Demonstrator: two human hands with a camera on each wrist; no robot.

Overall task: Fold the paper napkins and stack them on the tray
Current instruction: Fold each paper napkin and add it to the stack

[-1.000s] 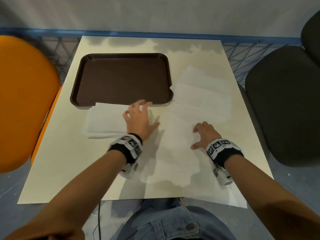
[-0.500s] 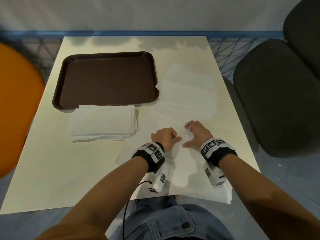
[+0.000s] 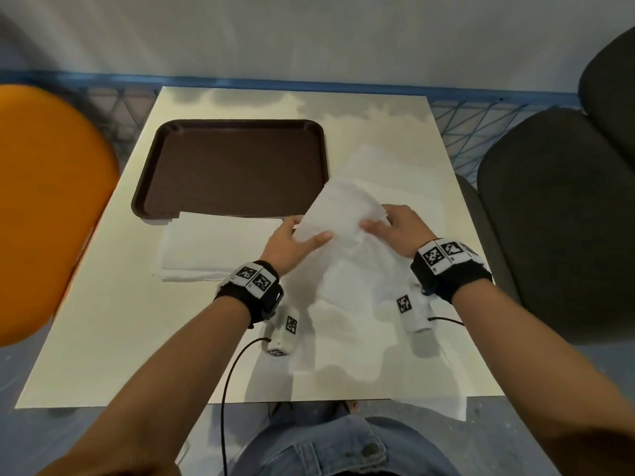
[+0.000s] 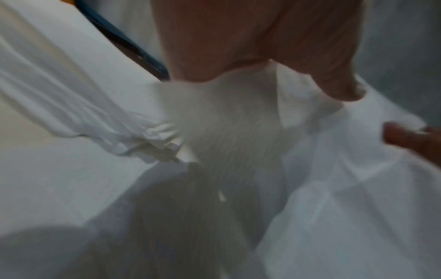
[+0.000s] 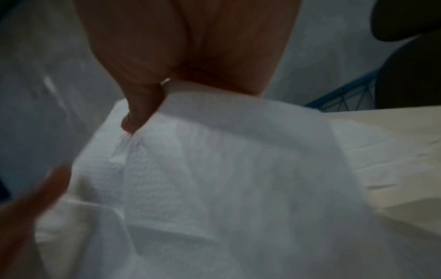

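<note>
A white paper napkin (image 3: 340, 214) is lifted off the table between both hands. My left hand (image 3: 292, 238) pinches its left side, thumb on top. My right hand (image 3: 395, 225) pinches its right edge; the rest of the sheet hangs down to the table. In the left wrist view the napkin (image 4: 238, 122) bunches under my thumb and fingers. In the right wrist view the napkin (image 5: 226, 160) drapes from my pinching fingers. A pile of folded napkins (image 3: 220, 249) lies just in front of the brown tray (image 3: 233, 166), which holds nothing.
More unfolded napkins (image 3: 409, 187) lie on the cream table (image 3: 103, 321) right of the tray. A large white sheet (image 3: 395, 365) overhangs the near edge. An orange chair (image 3: 44, 201) stands left, dark chairs (image 3: 556, 218) right. A cable (image 3: 233, 372) trails from my left wrist.
My left hand left the folded pile and came to the right hand. Both hands took hold of a napkin and raised it off the table toward the tray.
</note>
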